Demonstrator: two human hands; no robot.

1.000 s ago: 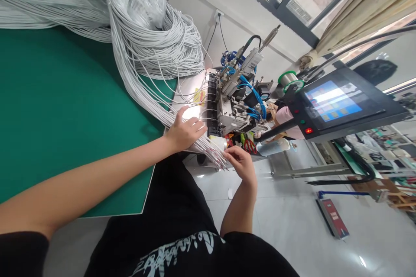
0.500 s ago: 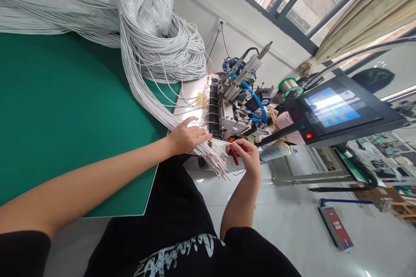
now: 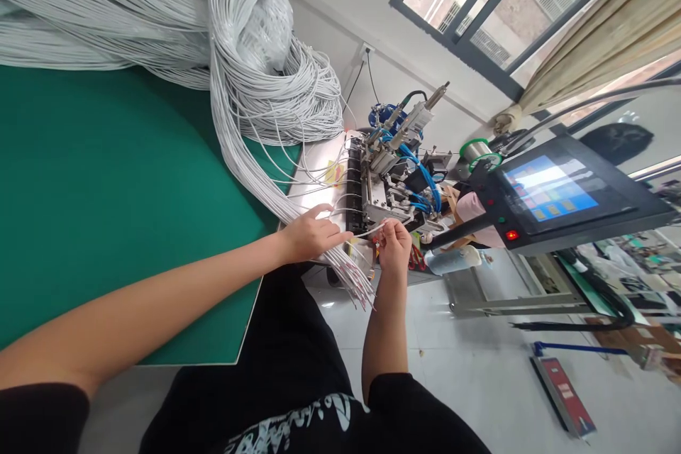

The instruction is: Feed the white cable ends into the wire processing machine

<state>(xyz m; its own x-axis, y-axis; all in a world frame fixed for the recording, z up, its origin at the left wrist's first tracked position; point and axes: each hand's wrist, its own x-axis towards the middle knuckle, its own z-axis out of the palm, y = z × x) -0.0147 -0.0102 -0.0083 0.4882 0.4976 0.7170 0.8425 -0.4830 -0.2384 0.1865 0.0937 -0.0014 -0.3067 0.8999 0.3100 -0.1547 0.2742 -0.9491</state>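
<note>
A thick bundle of grey-white cables [image 3: 250, 135] runs from a big heap at the top left down across the green mat [image 3: 106, 191] to the machine's front edge. My left hand [image 3: 311, 233] rests on the bundle's loose ends, fingers stretched flat. My right hand [image 3: 394, 245] is closed in a pinch on one thin white cable [image 3: 367, 232], held just before the black slotted fixture [image 3: 354, 188] of the small machine [image 3: 394, 170]. Something red shows under the fingers of my right hand.
A touchscreen console [image 3: 553, 191] with a lit red button stands right of the machine. A solder spool [image 3: 475, 149] sits behind it. Blue air hoses loop over the machine. A window and curtain fill the upper right. Grey floor with a red-black flat object [image 3: 564, 394] lies below.
My right hand has risen from below the cable ends to the fixture's front and now pinches a single cable. My left hand stayed on the bundle. The view shifted slightly.
</note>
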